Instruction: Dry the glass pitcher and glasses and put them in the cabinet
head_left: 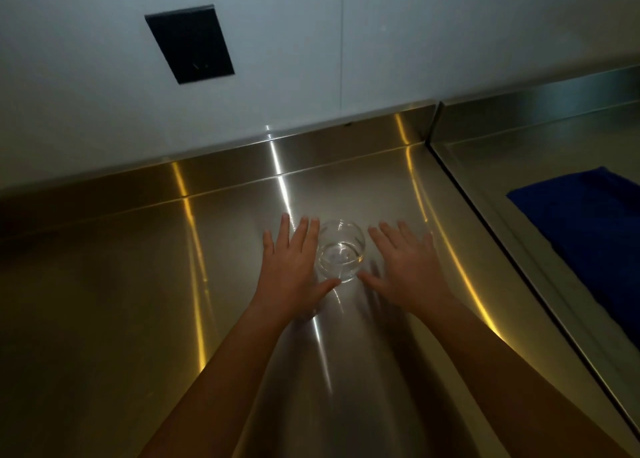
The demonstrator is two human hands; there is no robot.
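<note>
- Brushed stainless-steel desk (104, 284): bears a single item; neither pitcher nor cabinet is in view.
- Dark blue cloth (588, 222): lies on the adjoining steel surface to the right, well apart from both hands.
- The left hand (294, 260) and right hand (405, 263) are flat, fingers spread wide, and hold nothing.
- Small clear round glass tumbler (341, 249): upright on the desk between the hands. Wet or dry: cannot tell. Judged early: storing not yet done.

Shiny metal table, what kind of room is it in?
Probably a kitchen, maybe a restaurant-style one. The steel counter has a raised back edge against the wall, a clear glass stands on it, and a blue cloth lies on the next steel surface.
</note>
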